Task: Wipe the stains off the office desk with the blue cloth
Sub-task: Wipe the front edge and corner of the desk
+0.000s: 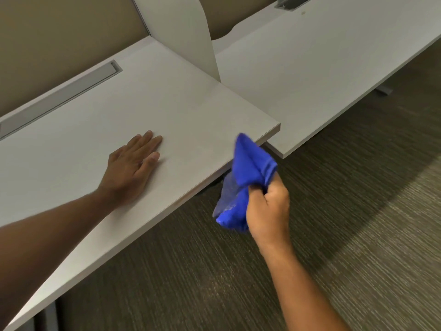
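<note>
Head view, looking down at a pale grey office desk surface (167, 96) that runs diagonally from the lower left toward the upper right. A long recessed cable slot (59, 99) lies along its far edge, beside a tan partition wall (59, 32). A white divider panel (188, 32) stands upright at the desk's far corner, and a second grey desk (322, 60) sits just beyond it, slightly lower. The floor is dark brown-grey carpet (346, 235) with a fine streaked weave.

The left hand (132, 166) lies palm down on the surface, fingers (148, 144) straight and close together, grasping nothing. The right hand (268, 209) is off the desk's near edge, over the carpet, its fingers curled tight around a bunched blue cloth (248, 168). The cloth sticks out above and below the fist, its upper fold overlapping the desk edge near the corner. No stains are clear on the surface.
</note>
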`<state>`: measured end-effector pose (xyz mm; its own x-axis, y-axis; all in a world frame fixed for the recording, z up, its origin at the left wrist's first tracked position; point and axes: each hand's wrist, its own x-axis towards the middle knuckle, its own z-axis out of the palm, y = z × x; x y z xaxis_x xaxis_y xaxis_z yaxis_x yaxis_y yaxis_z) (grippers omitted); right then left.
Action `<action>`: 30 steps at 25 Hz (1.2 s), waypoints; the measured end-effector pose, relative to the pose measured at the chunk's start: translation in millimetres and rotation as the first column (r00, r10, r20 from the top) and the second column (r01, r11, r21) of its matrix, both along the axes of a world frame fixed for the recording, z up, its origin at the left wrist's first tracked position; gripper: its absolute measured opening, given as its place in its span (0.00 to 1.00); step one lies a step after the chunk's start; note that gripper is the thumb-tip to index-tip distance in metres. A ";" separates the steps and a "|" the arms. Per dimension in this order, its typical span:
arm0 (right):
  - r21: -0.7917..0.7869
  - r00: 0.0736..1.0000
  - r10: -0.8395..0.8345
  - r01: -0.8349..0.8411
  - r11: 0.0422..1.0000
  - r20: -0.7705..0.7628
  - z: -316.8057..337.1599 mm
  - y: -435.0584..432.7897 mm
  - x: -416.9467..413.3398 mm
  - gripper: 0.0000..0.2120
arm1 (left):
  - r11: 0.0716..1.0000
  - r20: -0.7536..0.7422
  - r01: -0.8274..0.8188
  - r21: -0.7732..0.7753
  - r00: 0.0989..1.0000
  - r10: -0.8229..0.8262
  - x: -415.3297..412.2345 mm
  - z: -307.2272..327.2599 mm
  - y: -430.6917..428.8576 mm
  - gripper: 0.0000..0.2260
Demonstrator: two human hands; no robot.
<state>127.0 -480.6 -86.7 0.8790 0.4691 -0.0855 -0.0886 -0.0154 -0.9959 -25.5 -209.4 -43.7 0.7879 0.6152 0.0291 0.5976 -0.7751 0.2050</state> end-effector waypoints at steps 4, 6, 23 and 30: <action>-0.071 0.997 0.075 -0.073 0.995 0.017 4.1 -28.3 22.8 0.20 | 1.000 0.003 0.004 0.002 1.000 -0.004 0.0 -0.7 0.6 0.27; -0.002 0.992 0.121 -0.122 0.993 -0.032 12.5 -33.1 34.2 0.22 | 1.000 0.000 0.003 0.001 1.000 -0.003 -0.7 -0.5 1.3 0.27; -0.261 0.943 -0.243 0.299 0.918 0.228 36.7 17.4 97.8 0.36 | 1.000 0.021 -0.004 -0.019 1.000 0.005 1.6 3.1 -2.7 0.27; -0.006 0.942 -0.324 0.325 0.946 0.084 18.7 33.9 67.4 0.28 | 1.000 0.024 -0.004 -0.025 1.000 0.004 0.6 1.8 -1.9 0.27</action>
